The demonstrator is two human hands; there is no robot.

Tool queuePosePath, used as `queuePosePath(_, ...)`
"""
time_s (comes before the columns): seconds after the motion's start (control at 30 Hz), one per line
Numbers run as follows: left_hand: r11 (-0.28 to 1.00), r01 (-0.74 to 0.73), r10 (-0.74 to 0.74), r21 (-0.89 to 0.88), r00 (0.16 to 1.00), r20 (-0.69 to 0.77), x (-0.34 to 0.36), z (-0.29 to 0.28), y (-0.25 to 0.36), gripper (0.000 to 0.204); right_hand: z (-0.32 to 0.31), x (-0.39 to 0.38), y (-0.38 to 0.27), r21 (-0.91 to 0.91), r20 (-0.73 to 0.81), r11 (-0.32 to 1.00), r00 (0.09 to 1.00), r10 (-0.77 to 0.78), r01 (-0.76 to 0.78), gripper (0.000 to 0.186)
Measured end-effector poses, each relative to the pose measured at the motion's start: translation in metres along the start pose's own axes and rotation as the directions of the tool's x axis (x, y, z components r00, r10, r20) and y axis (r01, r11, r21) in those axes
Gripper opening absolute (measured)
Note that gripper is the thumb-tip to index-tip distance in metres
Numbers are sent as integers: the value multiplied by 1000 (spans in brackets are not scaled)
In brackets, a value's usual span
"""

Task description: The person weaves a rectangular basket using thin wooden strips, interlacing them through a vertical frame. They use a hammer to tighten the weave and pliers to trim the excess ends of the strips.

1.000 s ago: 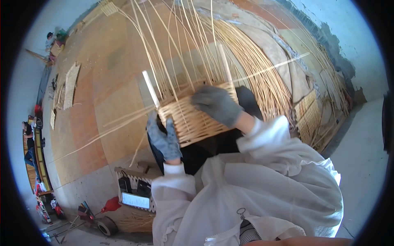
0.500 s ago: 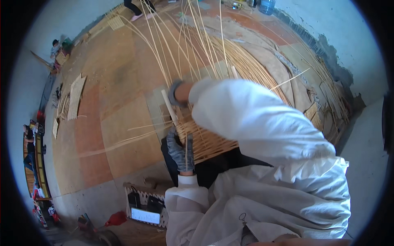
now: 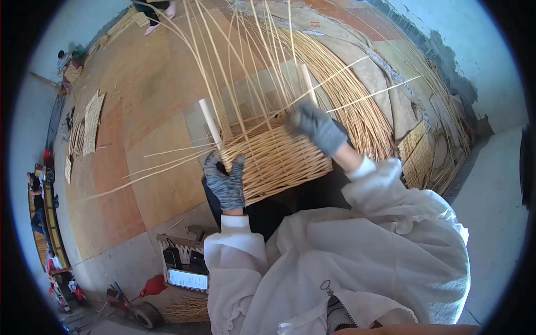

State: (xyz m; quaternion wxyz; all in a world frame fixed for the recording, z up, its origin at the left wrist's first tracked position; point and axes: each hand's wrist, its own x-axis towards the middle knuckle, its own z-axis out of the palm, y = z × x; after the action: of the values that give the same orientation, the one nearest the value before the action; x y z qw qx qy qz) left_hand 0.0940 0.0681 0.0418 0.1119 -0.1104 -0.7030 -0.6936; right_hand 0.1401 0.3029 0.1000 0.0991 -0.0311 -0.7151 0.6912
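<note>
The basket [image 3: 285, 162] is rested on the dark-clad lap. Its left end is gripped by the gloved left hand [image 3: 225, 183], with the thumb laid on the near face. The gloved right hand [image 3: 319, 128] is held at the upper edge toward the right end and is blurred; whether anything is pinched in it cannot be told. Two pale pegs [image 3: 210, 123] are stood at the ends, and between them long rods [image 3: 291, 28] are fanned upward.

The floor [image 3: 162, 139] is covered with tan and reddish boards. A thick bundle [image 3: 349, 97] is spread to the right, with rumpled cloth [image 3: 395, 109] beside it and a woven panel [image 3: 416, 153] nearer. More panels [image 3: 93, 123] are laid on the left.

At the lower left, a phone [image 3: 188, 280] is propped in a crate [image 3: 161, 245], near a red pouch [image 3: 152, 286] and a wheel [image 3: 147, 315]. The room is bounded by a pale, patchy wall [image 3: 486, 56]. One person [image 3: 37, 204] is seen at the far left and another [image 3: 61, 64] at the upper left; legs [image 3: 152, 14] are cut by the top edge.
</note>
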Motion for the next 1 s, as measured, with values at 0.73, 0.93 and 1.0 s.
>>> queuePosePath(0.73,334,-249,-67,909,956,286,-1,90,56,54,16,129,49,-624,-92,732,905,-416,273,42)
queuePosePath(0.93,822,-310,139,477,923,360,80,105,32,32,-81,21,4,-177,76,916,933,-353,361,29)
queuePosePath(1.0,841,102,-459,531,656,600,121,150,70,34,-87,20,18,156,73,968,975,-210,197,28)
